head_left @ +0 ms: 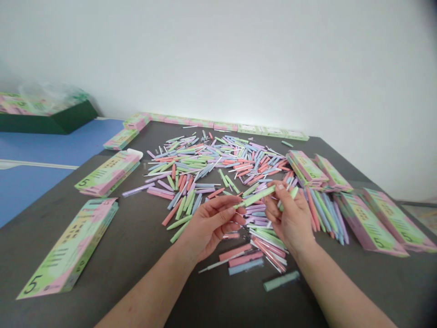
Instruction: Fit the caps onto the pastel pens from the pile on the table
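A light green pen is held slantwise between my two hands above the dark table. The fingertips of my left hand pinch its thin lower end. At the other end, the thumb and fingers of my right hand close around the wider part. A second green piece shows at the right hand's fingers; whether it is gripped there I cannot tell. Below the hands lie pink pen parts, a blue part, white refills and a green part in clear wrap.
A wide heap of coloured pen parts covers the middle of the dark table. A row of pens lies at right. Printed cartons stand left, right and along the back. A green bin sits far left.
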`<state>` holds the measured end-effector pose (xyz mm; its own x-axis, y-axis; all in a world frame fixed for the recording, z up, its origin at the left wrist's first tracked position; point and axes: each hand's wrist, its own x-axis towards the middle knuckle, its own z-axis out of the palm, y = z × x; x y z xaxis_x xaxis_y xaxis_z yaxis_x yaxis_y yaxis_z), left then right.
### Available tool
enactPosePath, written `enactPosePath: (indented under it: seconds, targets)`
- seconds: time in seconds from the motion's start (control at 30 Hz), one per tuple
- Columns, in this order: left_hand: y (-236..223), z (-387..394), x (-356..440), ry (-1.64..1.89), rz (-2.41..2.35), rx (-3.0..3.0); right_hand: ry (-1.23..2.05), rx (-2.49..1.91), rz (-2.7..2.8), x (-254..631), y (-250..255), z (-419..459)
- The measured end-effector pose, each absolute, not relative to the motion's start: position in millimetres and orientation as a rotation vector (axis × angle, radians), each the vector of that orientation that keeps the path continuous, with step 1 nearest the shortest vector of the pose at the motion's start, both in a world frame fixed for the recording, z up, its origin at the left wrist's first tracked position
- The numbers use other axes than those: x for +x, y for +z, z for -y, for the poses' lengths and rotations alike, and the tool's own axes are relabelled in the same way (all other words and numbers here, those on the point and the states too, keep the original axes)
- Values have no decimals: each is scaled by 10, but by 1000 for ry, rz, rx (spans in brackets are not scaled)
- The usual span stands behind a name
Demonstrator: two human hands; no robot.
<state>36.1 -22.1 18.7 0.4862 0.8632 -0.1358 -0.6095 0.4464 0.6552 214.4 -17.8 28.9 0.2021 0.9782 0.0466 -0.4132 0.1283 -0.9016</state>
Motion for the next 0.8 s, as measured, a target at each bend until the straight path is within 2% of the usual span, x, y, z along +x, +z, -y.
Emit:
enactPosePath:
  seconds: [0.8]
  targets:
    - [213, 214, 392, 1041, -541, 625, 1183, -895, 851, 2110, 243, 194]
